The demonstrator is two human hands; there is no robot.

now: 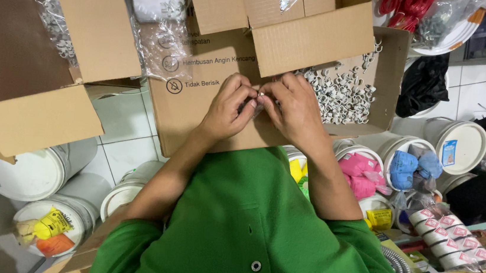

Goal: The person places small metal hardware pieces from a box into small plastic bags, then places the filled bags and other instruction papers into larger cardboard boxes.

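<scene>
Above the open cardboard box (pixel 211 101), the left hand (pixel 228 108) and right hand (pixel 296 109) meet fingertip to fingertip, pinching one small white clip (pixel 260 94) between them, presumably for close handling. The loose clip pile (pixel 342 92) lies in the box just beside the right hand, within easy reach.

— What is held?

— A small white clip (pixel 260 94) is pinched between the fingertips of both hands, at about 12 o'clock from the green shirt; it is mostly hidden, so its exact shape cannot be told.

— And the rest?

— A heap of like white clips (pixel 342 92) is seen loose in the open box (pixel 214 62), at 3 o'clock from the hands, just beside them, piled against the box's right wall.
</scene>
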